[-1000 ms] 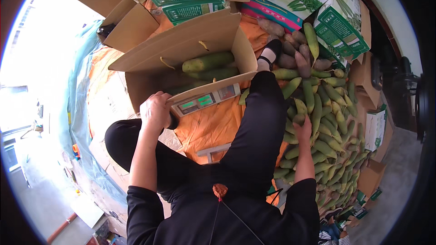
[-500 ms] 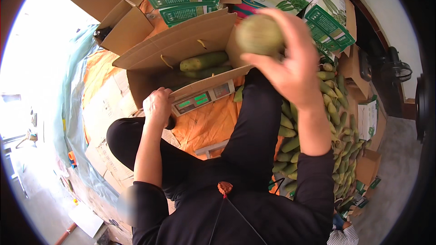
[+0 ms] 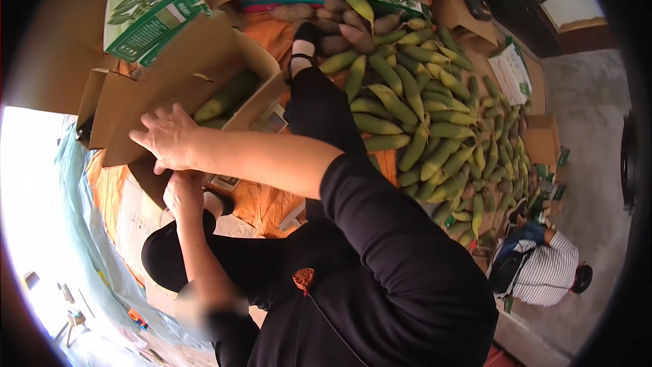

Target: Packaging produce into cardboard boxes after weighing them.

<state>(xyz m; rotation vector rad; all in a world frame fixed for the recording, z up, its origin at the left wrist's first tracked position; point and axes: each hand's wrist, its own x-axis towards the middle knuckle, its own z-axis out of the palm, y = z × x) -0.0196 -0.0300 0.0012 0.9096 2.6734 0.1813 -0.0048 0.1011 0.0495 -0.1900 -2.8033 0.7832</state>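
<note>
An open cardboard box [image 3: 153,61] with green radishes [image 3: 231,95] lying in it tilts across the left of my view. Over its near left part reaches my right hand [image 3: 164,137], fingers spread, with no radish visible in it; what lies below the palm is hidden. At the near corner my left hand [image 3: 183,194] has its fingers closed on the box's rim. Under the box a weighing scale [image 3: 274,119] shows in part, mostly covered by the box and my right forearm.
A large heap of green radishes [image 3: 441,115] spreads to my right, with brownish-red roots [image 3: 356,37] at its far end. Green-and-white cartons [image 3: 153,10] stand at the back. An orange sheet [image 3: 265,207] covers the floor. A person in a striped shirt [image 3: 547,272] is at lower right.
My right hand has swung left from the far right to over the box, and the radish it held no longer shows in it. The view has turned right; my left hand stays on the rim.
</note>
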